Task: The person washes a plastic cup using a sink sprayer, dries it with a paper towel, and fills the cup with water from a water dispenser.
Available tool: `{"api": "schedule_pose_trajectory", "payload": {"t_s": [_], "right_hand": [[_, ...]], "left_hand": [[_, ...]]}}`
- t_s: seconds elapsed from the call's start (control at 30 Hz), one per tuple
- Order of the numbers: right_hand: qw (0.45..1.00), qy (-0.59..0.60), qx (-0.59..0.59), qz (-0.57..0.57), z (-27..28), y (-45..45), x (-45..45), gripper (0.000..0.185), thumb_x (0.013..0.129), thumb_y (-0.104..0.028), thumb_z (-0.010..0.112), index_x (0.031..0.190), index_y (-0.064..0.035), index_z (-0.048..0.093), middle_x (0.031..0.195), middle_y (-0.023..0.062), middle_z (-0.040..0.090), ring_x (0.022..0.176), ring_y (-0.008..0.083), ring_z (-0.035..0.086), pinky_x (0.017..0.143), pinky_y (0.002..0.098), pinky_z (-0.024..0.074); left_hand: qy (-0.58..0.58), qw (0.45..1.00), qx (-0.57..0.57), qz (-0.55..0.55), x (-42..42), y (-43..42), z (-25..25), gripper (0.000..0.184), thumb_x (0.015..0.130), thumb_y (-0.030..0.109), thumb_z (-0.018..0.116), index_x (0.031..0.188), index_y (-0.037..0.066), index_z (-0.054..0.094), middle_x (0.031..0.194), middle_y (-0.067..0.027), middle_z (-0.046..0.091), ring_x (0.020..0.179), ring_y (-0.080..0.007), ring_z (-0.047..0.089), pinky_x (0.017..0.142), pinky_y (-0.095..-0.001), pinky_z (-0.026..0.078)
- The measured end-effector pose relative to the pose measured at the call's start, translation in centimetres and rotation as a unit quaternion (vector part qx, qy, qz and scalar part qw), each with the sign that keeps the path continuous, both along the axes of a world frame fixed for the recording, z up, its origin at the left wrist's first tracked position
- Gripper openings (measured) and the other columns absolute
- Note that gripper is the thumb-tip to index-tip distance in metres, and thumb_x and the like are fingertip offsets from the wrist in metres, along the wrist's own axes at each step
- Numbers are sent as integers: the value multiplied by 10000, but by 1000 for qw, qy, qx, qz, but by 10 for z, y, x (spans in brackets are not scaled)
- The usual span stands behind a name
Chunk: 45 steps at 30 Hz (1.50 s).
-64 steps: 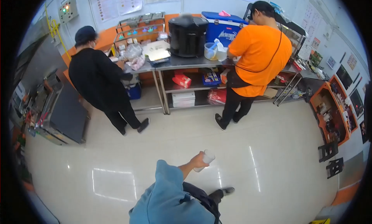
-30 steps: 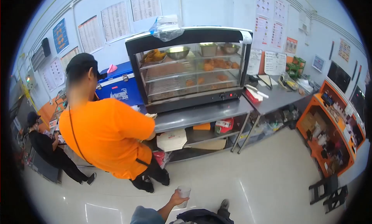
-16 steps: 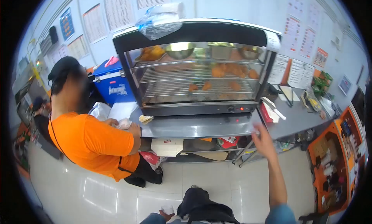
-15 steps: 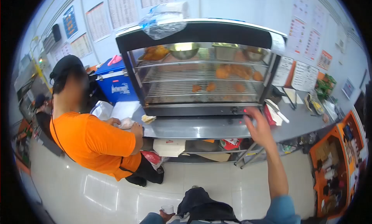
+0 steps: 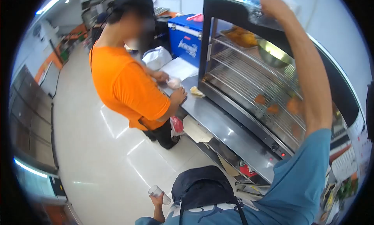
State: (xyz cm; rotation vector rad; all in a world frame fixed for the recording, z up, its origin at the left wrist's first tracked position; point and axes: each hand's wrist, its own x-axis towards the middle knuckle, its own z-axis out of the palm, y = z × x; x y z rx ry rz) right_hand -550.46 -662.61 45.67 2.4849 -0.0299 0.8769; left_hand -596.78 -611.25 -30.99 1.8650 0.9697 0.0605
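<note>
Low in the view, my left hand (image 5: 157, 201) is closed around a clear plastic cup (image 5: 155, 190), which tilts to one side. My right hand (image 5: 272, 7) is raised to the top of the glass food warmer (image 5: 237, 104), its fingers bent on a crumpled clear plastic bag (image 5: 257, 15). Part of the fingers and the bag is hidden or blurred. Behind the warmer's glass, a metal bowl (image 5: 274, 55) and golden fried food (image 5: 239, 36) sit on the top rack. Several fried pieces (image 5: 272, 108) lie lower down.
A co-worker in an orange shirt (image 5: 128, 88) stands at the counter (image 5: 218, 121) on the left, both hands at a pale bundle (image 5: 174, 83). A blue cooler box (image 5: 187, 42) stands behind. Under the counter is a shelf with a red package (image 5: 247, 170).
My right hand has gone from in front of the warmer's control knob up to the bag on top. The view has turned left. The cup is still in my left hand.
</note>
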Motion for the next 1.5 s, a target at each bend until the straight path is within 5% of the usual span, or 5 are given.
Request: {"api": "schedule_pose_trajectory", "payload": {"t_s": [0.13, 0.3, 0.87, 1.07, 1.5], "right_hand": [[997, 6, -6, -74, 1, -23, -12, 181, 736, -119, 613, 885, -41, 680, 930, 173, 678, 890, 316, 661, 748, 432, 535], [998, -4, -2, -68, 2, -50, -19, 190, 767, -131, 594, 913, -37, 672, 966, 181, 671, 918, 318, 657, 756, 436, 534], [991, -60, 81, -90, 5, -88, 5, 258, 855, -230, 515, 964, -51, 666, 1007, 172, 654, 948, 327, 627, 824, 456, 485], [968, -183, 167, 34, -11, -128, 93, 293, 873, -260, 497, 1029, -65, 649, 1058, 191, 634, 1044, 268, 600, 916, 454, 442], [898, -322, 96, 283, -80, 2, -114, 167, 728, -131, 571, 698, 31, 600, 881, 181, 527, 781, 294, 587, 555, 336, 539]], "left_hand": [[150, 969, 195, -9, -106, -41, -70, 913, 550, 339, 861, 1188, -83, 361, 1162, -255, 515, 1075, -367, 543, 927, -410, 445], [285, 952, 106, -41, -119, -90, -44, 918, 552, 350, 857, 1190, -85, 361, 1174, -255, 514, 1092, -362, 539, 937, -406, 441], [73, 997, -18, -6, -21, -49, 21, 911, 577, 297, 851, 1241, -67, 345, 1169, -232, 519, 1090, -339, 536, 939, -401, 433], [107, 966, 127, -199, 50, -55, -33, 928, 579, 273, 848, 1273, -60, 329, 1181, -232, 508, 1097, -345, 521, 946, -412, 421], [81, 887, 126, -437, 150, -132, 22, 931, 576, 258, 847, 1281, -56, 326, 1199, -230, 495, 1115, -347, 505, 955, -414, 411]]}}
